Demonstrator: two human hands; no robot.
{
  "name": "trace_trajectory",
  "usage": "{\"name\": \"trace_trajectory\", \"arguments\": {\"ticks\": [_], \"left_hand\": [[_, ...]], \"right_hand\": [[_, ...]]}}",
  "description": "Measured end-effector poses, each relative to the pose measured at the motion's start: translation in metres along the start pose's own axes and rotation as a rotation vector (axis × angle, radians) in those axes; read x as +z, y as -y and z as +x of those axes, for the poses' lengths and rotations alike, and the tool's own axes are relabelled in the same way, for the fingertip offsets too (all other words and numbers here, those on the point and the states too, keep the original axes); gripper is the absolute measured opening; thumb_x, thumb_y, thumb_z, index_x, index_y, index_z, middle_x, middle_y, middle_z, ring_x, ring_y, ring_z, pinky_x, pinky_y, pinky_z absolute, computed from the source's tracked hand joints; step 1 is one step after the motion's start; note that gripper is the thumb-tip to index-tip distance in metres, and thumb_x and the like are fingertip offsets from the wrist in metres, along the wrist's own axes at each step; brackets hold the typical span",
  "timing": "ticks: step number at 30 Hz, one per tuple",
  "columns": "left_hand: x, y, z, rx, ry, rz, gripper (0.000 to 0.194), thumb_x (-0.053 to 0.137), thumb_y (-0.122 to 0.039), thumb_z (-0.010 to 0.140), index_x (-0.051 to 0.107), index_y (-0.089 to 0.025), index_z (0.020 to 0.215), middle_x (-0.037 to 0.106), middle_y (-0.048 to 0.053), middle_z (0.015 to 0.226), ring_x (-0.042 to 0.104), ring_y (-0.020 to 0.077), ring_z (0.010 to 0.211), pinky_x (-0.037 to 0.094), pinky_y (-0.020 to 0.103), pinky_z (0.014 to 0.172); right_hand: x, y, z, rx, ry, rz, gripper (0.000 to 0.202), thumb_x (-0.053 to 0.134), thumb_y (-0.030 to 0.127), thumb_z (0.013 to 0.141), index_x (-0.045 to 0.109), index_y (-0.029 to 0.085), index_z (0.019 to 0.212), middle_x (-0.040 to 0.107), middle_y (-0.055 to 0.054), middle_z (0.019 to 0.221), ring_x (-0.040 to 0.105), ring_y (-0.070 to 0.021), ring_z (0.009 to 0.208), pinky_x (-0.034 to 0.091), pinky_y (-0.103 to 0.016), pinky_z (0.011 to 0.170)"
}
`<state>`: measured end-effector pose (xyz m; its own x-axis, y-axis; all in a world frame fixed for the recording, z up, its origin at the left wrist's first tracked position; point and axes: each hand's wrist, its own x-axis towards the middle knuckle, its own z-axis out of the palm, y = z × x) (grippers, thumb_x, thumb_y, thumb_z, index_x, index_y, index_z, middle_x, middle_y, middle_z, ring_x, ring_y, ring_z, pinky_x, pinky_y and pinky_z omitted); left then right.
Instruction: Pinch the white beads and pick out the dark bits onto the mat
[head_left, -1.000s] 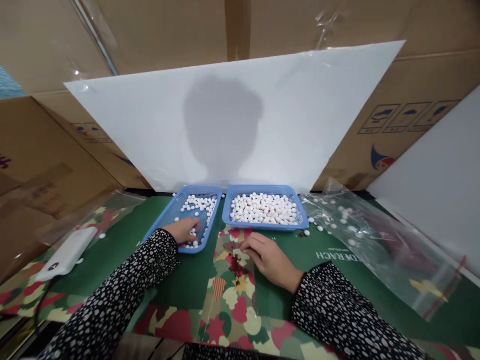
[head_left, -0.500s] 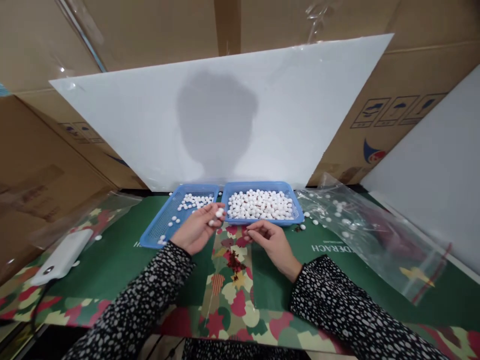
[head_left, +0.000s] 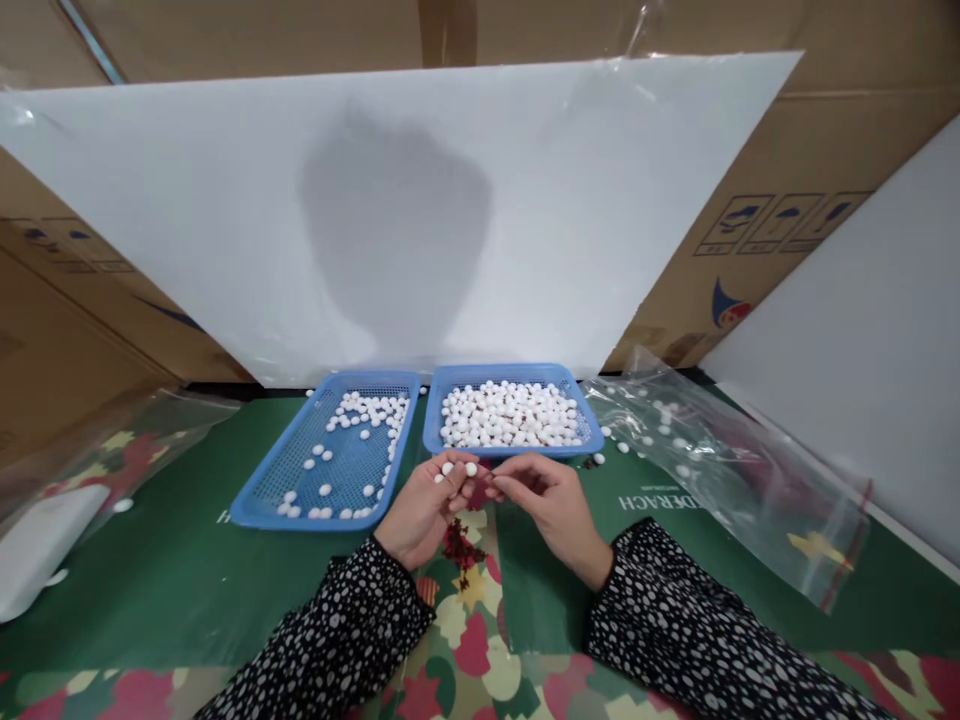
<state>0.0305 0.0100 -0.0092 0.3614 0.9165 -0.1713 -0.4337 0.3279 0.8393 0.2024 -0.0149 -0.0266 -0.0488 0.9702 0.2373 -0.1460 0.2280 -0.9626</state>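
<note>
My left hand (head_left: 426, 512) is curled around several small white balls (head_left: 470, 469), which show at its fingertips and thumb. Thumb and fingers of my right hand (head_left: 553, 508) are pinched together right beside those balls; whatever lies in the pinch is too small to make out. Both hands meet just in front of a blue basket (head_left: 592, 447) heaped with white balls, some with reddish-brown bits among them. To the left, a second blue basket (head_left: 300, 482) has fewer white balls scattered over its mesh floor. Below the hands lies a small pile of dark red-brown scraps (head_left: 461, 547).
A clear plastic bag (head_left: 780, 520) holding some white balls lies at the right, with loose balls near it. At the left are a white device (head_left: 49, 545) and another clear bag (head_left: 161, 430). A white board (head_left: 555, 220) and cardboard boxes (head_left: 780, 150) stand behind.
My left hand has moved from beside the left basket's rim to my right hand, still holding white balls. The view has shifted, and more balls show in the left basket.
</note>
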Motion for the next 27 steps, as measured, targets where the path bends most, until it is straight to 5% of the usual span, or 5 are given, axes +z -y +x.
{"name": "trace_trajectory", "arguments": {"ticks": [7,27], "left_hand": [[-0.001,0.006,-0.001,0.006,0.015,0.048,0.029,0.083,-0.034,0.072,0.067,-0.012,0.083,0.060,0.001,0.069,0.047,0.0055,0.057,0.035,0.015,0.051],[0.007,0.012,-0.004,0.160,-0.114,0.241,0.015,0.081,-0.019,0.068,0.067,-0.014,0.067,0.063,0.000,0.061,0.046,0.0066,0.052,0.037,0.018,0.051]], "right_hand": [[0.002,-0.003,-0.001,-0.154,0.042,-0.117,0.004,0.070,0.024,0.086,0.071,0.021,0.083,0.065,-0.004,0.094,0.062,-0.0194,0.090,0.049,-0.032,0.079],[0.004,0.004,-0.004,-0.255,-0.006,-0.296,0.009,0.070,0.013,0.083,0.068,0.020,0.080,0.069,-0.002,0.089,0.064,-0.0182,0.085,0.048,-0.031,0.079]]}}
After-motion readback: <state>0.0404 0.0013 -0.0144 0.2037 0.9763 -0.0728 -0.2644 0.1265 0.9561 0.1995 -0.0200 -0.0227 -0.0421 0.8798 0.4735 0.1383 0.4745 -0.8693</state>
